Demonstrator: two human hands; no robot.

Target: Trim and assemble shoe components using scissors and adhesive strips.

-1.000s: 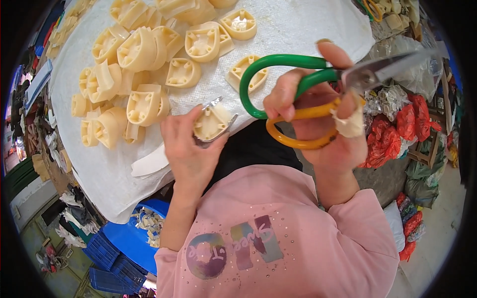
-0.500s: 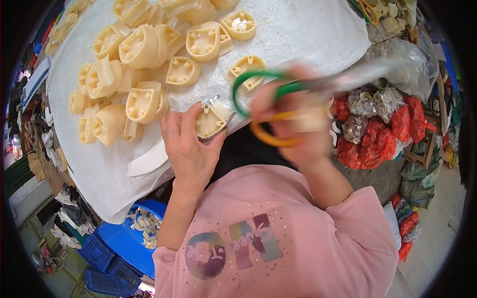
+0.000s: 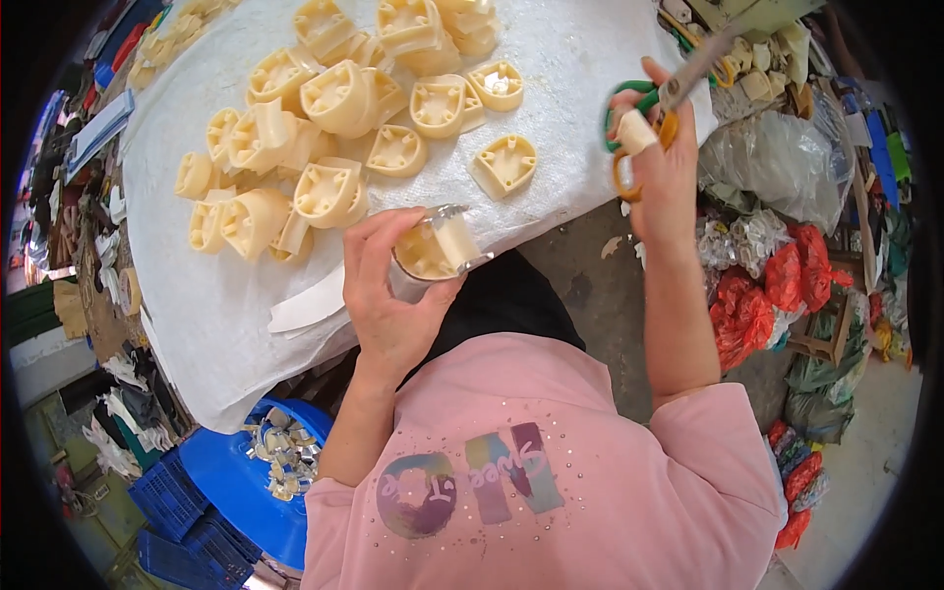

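My left hand grips a cream plastic shoe-heel-like part at the table's near edge. Shiny silver covering wraps the part's outside and sticks out in flaps at its right end. Out to the right, above the table's edge, my right hand holds scissors with one green and one orange handle loop. Their blades point up and away to the right. A pale wrap covers one finger of that hand. A single cream part lies on the table just beyond my left hand.
Many similar cream parts are heaped on the white-covered table. A white strip lies by its near edge. Below left stands a blue tub with scraps, beside blue crates. Red plastic bags sit on the right.
My right hand has swung up and to the right with the scissors, away from the part. My left hand still holds the part, now slightly lower and to the right in view.
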